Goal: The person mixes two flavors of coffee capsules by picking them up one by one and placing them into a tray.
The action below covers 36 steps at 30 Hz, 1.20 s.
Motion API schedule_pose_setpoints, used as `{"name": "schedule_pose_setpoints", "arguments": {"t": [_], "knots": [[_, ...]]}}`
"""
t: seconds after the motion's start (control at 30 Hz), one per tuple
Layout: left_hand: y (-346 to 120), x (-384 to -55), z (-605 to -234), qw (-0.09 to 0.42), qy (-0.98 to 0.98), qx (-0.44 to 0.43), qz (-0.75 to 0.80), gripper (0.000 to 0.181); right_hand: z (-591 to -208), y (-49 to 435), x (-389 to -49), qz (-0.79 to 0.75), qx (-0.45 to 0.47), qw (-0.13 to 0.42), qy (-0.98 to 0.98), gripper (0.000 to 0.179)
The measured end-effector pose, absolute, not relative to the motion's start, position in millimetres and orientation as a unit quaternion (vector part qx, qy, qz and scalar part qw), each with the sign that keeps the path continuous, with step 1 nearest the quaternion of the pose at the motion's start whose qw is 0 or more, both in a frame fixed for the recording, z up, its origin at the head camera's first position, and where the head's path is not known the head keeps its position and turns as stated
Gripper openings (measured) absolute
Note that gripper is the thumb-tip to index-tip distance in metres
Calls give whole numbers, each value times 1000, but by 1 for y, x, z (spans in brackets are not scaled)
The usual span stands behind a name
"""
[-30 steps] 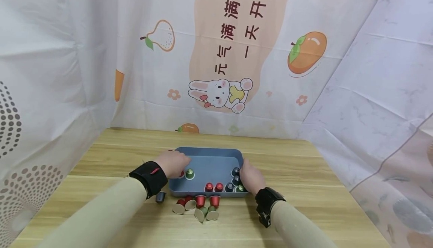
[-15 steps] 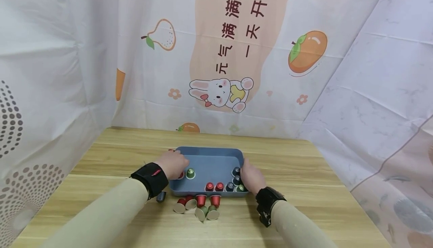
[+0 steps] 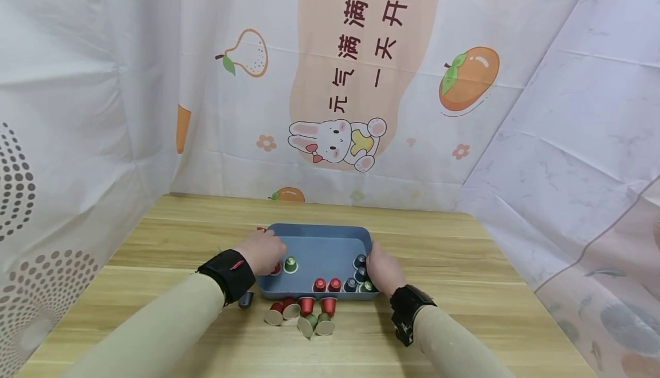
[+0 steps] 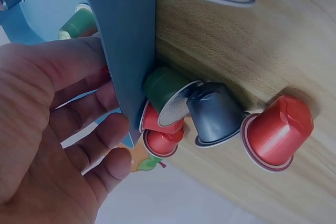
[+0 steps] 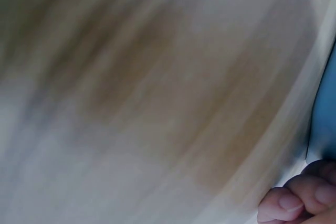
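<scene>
My left hand reaches over the left wall of the blue tray. In the left wrist view, a sliver of a red coffee capsule shows between its thumb and index finger; their tips are hidden behind the wall. A green capsule stands in the tray beside that hand. At the tray's right side, my right hand grips the wall, its fingers curled outside. Red capsules and dark ones stand upside down along the near edge and right corner.
Loose red capsules and green ones lie before the tray on the wooden table. A dark capsule lies near the left wrist. More capsules, including a dark one, lie left of the tray. A patterned curtain hangs behind.
The left hand has drawn back very slightly to the left. The right hand stays on the tray, and the capsules keep their places.
</scene>
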<state>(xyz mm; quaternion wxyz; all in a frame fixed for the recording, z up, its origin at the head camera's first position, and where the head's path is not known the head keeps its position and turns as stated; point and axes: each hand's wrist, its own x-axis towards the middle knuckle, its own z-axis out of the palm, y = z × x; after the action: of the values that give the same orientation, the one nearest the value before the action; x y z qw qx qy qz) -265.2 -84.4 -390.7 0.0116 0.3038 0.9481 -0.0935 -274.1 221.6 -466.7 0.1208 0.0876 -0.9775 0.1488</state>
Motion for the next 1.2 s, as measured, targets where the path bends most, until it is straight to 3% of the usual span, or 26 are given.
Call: {"name": "schedule_pose_setpoints", "arguments": {"t": [0.27, 0.77, 1.03, 1.2], "knots": [[-89, -265, -392, 6, 948, 309, -74, 3, -466, 221, -272, 145, 90, 135, -976, 18], [-97, -261, -364, 26, 952, 300, -53, 12, -466, 222, -271, 140, 95, 130, -977, 25], [-112, -257, -350, 31, 953, 297, -49, 8, -467, 222, -272, 145, 87, 127, -977, 21], [-126, -256, -347, 40, 959, 279, -40, 17, -467, 222, -272, 146, 87, 123, -978, 22]]}}
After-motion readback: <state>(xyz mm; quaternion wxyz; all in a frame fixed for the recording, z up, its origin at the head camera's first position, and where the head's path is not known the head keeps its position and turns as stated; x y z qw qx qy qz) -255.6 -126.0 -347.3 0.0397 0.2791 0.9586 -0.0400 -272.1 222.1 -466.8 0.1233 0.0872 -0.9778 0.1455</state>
